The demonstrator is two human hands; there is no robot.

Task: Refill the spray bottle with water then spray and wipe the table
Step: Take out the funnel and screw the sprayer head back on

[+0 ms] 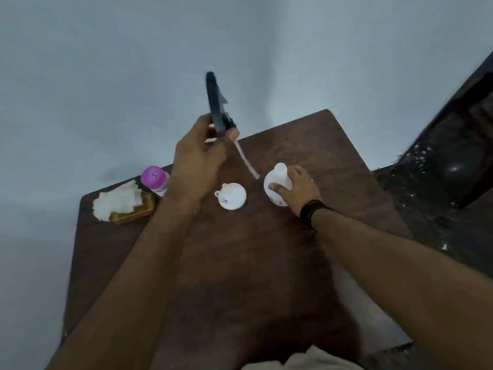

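**Spray head off the bottle, both hands engaged**

On the far left of the brown table (112, 263) a crumpled white cloth (117, 200) lies on a yellowish block (136, 212). Just right of it stands a small clear bottle with a purple cap (154, 177), partly hidden by the left forearm.

The left hand (197, 166) is raised above the far edge of the table. Its fingers are closed around the dark spray head (215, 102), thumb (232, 134) pressed against its lower end. A pale dip tube (246, 161) hangs down and to the right from the head, its tip in the air between the two hands, clear of the bottle.

Near the table centre a white funnel (231, 196) rests on the surface, touched by neither hand.

To the right, the white spray bottle (277, 182) stands upright on the table with its neck uncovered. The right hand (296, 190) wraps around its body, thumb across the front. A dark band (312, 209) circles that wrist.

A dark speckled surface (440, 169) lies beyond the table's right edge.
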